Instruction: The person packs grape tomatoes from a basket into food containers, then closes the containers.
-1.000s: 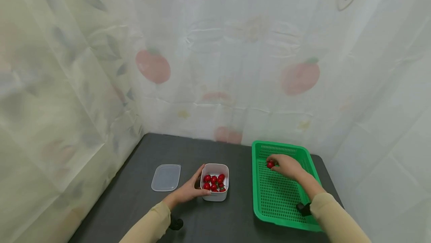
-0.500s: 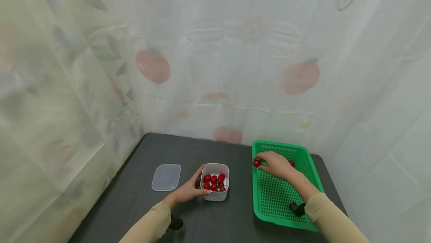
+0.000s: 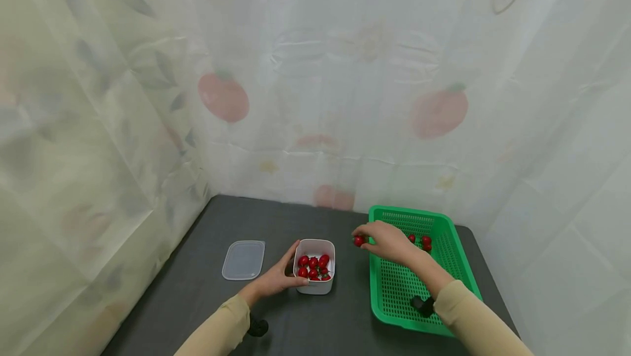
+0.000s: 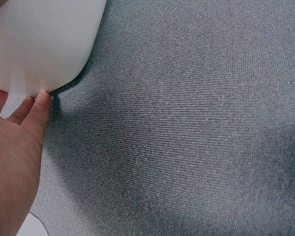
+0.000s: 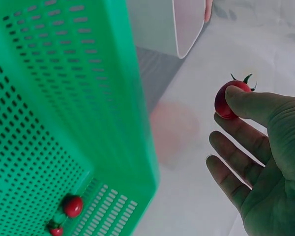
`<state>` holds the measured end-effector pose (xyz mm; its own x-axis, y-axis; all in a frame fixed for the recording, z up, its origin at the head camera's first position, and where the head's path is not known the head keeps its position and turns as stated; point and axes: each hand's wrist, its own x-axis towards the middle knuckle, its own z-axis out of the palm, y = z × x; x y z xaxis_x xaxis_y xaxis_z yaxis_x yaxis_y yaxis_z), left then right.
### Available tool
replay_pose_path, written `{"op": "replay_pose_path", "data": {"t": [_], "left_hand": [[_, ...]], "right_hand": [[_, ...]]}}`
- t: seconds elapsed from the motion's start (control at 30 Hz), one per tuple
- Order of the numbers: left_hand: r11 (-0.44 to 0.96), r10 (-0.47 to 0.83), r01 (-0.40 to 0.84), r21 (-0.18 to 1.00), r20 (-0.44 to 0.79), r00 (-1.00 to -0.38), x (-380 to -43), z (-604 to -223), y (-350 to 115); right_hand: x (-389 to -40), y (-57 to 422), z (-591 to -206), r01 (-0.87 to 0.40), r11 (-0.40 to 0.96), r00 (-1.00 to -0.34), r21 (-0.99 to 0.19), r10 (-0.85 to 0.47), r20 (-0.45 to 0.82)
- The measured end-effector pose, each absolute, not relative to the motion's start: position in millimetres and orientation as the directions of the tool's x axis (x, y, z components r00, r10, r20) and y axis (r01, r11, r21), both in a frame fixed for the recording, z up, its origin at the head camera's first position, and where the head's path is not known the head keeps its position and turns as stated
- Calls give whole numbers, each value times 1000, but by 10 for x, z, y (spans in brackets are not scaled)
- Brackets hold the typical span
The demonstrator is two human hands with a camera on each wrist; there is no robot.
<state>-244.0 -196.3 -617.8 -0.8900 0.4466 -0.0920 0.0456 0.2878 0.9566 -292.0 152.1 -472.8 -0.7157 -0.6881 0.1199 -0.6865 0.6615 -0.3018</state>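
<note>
In the head view my left hand holds a white square plastic container, thumb on the near side and fingers round its left wall. Several red cherry tomatoes lie inside it. The left wrist view shows fingertips against the container's smooth wall near its base. My right hand pinches one cherry tomato between thumb and fingers, its green stem pointing away; the other fingers are loosely spread. This hand is above the left rim of a green basket, with the tomato just outside the rim.
A few more cherry tomatoes lie toward the far end of the basket. A translucent lid lies flat on the dark grey table, left of the container. Patterned curtains hang behind and at both sides.
My right hand has carried the cherry tomato leftward, from inside the basket out past its left rim. Tomatoes behind the hand have come into sight. The left hand and container have stayed put.
</note>
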Motion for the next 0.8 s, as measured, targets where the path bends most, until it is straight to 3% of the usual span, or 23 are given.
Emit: {"op": "replay_pose_path", "data": {"t": [0.8], "left_hand": [[276, 442, 29, 961, -101, -891, -2447, -6194, -1946]], "right_hand": [[-2910, 897, -4786, -762, 611, -639, -214, -763, 97]]}}
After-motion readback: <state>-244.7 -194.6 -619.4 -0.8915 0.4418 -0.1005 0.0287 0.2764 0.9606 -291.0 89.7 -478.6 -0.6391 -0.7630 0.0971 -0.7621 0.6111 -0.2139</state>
